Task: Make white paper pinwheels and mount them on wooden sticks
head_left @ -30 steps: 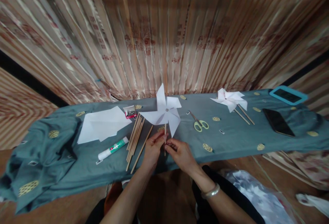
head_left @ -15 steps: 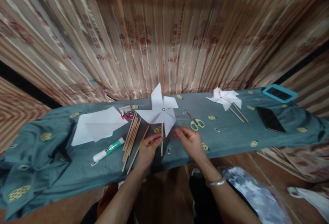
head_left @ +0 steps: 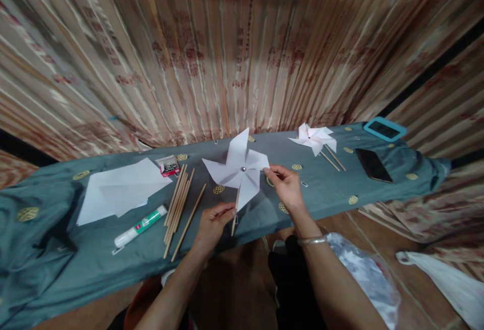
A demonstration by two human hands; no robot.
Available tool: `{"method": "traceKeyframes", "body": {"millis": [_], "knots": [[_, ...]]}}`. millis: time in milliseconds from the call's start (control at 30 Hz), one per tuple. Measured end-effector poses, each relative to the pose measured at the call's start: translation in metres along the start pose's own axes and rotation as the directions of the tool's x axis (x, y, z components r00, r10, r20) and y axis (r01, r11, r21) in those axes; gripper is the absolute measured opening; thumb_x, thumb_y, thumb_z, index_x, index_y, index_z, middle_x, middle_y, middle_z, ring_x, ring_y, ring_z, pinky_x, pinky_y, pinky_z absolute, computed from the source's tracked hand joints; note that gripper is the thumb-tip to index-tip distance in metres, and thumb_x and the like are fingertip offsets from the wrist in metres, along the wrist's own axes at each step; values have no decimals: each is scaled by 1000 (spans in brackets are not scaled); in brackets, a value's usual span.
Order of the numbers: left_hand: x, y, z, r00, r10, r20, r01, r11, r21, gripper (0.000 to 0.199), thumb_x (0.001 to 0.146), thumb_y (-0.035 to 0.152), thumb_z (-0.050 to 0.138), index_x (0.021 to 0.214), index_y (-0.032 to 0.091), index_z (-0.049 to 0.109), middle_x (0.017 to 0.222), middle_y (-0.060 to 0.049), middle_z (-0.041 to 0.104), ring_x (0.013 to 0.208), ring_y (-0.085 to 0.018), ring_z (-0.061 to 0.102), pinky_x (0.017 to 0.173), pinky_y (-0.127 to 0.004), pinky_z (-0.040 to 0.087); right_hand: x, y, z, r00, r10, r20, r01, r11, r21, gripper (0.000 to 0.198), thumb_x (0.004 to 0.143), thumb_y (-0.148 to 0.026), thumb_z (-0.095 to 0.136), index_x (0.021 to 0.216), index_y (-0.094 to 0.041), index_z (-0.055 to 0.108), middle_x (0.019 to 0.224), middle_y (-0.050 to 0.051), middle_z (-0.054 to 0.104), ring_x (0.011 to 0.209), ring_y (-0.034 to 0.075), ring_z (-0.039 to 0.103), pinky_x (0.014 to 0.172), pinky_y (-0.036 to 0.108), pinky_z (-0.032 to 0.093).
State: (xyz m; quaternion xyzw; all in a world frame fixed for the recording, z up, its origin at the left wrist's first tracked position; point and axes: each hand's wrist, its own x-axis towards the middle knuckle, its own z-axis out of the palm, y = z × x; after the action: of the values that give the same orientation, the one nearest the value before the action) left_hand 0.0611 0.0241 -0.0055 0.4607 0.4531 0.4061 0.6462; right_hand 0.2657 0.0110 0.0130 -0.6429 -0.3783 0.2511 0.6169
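A white paper pinwheel with a round metal pin at its centre stands raised over the cloth in front of me. Its wooden stick is pinched low down between the thumb and fingers of my left hand. My right hand has its thumb and forefinger closed on the tip of the pinwheel's right blade. Behind that hand the scissors are mostly hidden, with only a bit of the green handle showing. One loose wooden stick lies left of my left hand.
On the blue-green cloth at left lie white paper sheets, a glue stick, a small red box of metal pins and a bundle of sticks. Finished pinwheels, a phone and a blue-framed device lie at right.
My right hand has come to the pinwheel and taken hold of a blade tip. The pinwheel has turned a little and its stick leans more. The whole view has shifted to the right.
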Motion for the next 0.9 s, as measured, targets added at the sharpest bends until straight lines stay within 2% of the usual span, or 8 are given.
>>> {"method": "traceKeyframes", "body": {"millis": [133, 267, 333, 433, 500, 533, 700, 900], "knots": [[1, -2, -2, 999, -24, 45, 23, 1000, 7, 25, 53, 34, 82, 72, 18, 78, 73, -4, 75, 74, -21, 67, 78, -33, 52, -5, 0, 2, 993, 60, 105, -67, 996, 58, 30, 67, -49, 72, 72, -19, 73, 85, 3, 73, 74, 16, 60, 69, 28, 46], [3, -3, -4, 1000, -8, -6, 8, 1000, -20, 25, 52, 32, 82, 73, 18, 78, 79, -6, 77, 81, -22, 69, 86, -36, 51, -16, -7, 3, 936, 136, 325, -165, 984, 62, 34, 65, -51, 74, 62, -18, 71, 62, -1, 66, 59, 12, 55, 59, 25, 42], [4, -3, -4, 999, -2, -33, 2, 1000, -16, 25, 51, 32, 82, 73, 19, 78, 79, -6, 77, 79, -22, 69, 85, -36, 52, -22, -12, 3, 862, 169, 479, -212, 977, 35, 35, 64, -51, 77, 62, -17, 72, 59, 0, 66, 58, 11, 55, 58, 24, 42], [5, -2, -5, 999, -3, -45, 3, 1000, 1, 27, 52, 33, 82, 74, 18, 78, 79, -7, 77, 78, -22, 69, 83, -36, 53, -26, -19, -1, 678, 207, 705, -252, 967, -41, 38, 67, -54, 75, 75, -17, 77, 74, 3, 74, 65, 12, 60, 61, 24, 45], [4, -2, -5, 999, -3, -52, 3, 1000, -1, 27, 52, 33, 82, 74, 18, 78, 79, -7, 77, 78, -22, 69, 83, -36, 53, -25, -20, -6, 623, 226, 749, -248, 965, -86, 40, 71, -56, 71, 80, -17, 77, 79, 5, 75, 65, 11, 60, 59, 22, 43], [4, -1, -6, 998, -3, -56, 3, 1000, -4, 27, 51, 32, 82, 74, 19, 78, 78, -6, 77, 78, -22, 69, 83, -35, 53, -23, -19, -8, 644, 230, 729, -240, 966, -93, 40, 71, -56, 71, 79, -17, 77, 79, 5, 75, 64, 11, 59, 56, 21, 42], [3, -1, -6, 999, -9, -47, 9, 1000, -15, 25, 52, 31, 81, 74, 19, 78, 80, -5, 77, 79, -22, 70, 84, -35, 53, -11, -9, -13, 903, 170, 395, -200, 979, 35, 39, 62, -54, 78, 73, -17, 76, 75, 5, 75, 59, 11, 58, 54, 22, 42], [0, -1, -6, 1000, -15, 5, 14, 1000, 11, 24, 54, 32, 80, 74, 19, 78, 78, -5, 77, 76, -20, 68, 79, -31, 52, -9, -4, 3, 954, 112, 279, -156, 978, 138, 47, 52, -55, 83, 85, -22, 73, 85, 3, 74, 75, 15, 65, 72, 29, 51]]}}
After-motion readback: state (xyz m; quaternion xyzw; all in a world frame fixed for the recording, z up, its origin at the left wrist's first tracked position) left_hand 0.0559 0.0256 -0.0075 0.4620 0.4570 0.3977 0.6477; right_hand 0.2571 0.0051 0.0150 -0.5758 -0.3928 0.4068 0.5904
